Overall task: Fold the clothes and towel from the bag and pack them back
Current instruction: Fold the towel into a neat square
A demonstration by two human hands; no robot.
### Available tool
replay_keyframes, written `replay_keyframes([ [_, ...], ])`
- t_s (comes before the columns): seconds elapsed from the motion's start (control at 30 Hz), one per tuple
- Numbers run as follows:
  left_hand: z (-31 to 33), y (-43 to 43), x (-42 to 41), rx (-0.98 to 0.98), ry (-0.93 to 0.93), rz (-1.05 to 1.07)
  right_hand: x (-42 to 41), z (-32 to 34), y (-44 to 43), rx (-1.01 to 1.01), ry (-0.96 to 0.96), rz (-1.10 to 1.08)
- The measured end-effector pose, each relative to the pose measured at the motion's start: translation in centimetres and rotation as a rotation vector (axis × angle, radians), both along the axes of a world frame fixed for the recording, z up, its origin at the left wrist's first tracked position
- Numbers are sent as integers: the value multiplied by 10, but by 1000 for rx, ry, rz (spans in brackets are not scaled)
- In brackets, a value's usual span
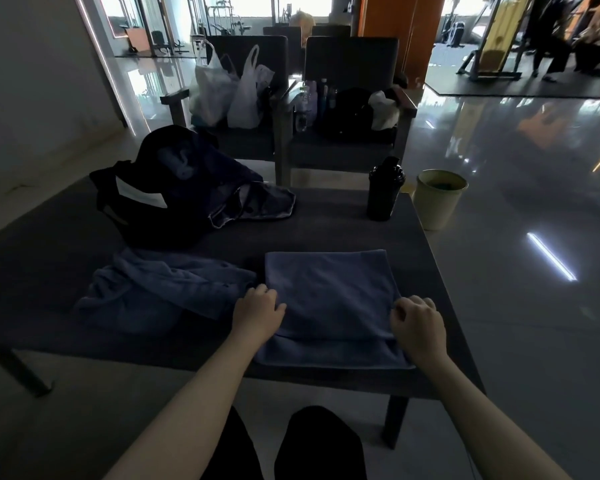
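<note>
A blue-grey towel (329,292) lies folded in a neat rectangle at the near edge of a dark table (326,223), its upper layer set back from the lower one. The left hand (257,313) and right hand (418,327) hold that upper layer by its side edges, fingers curled. A crumpled blue garment (153,292) lies just left of the towel; behind it a black bag (146,209) stands open.
</note>
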State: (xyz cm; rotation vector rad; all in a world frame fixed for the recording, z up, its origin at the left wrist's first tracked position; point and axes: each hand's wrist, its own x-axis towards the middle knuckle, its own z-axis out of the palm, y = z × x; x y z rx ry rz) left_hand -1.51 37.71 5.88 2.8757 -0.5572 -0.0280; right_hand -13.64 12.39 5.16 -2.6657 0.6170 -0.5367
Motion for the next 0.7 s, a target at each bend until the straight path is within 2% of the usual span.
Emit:
replay_keyframes([
  [0.07,-8,-6,2,6,94,-63,8,-1,1,32,52,32],
  [0.13,-19,-12,-1,97,188,-118,10,-8,2,9,248,101],
  [0.23,-41,-15,-11,191,179,-119,9,-30,5,11,474,136],
  [0.37,-51,-25,-5,238,84,-104,12,-40,-6,-28,487,94],
  [0.7,-45,-34,-2,206,166,-156,9,-41,-17,-48,522,22],
])
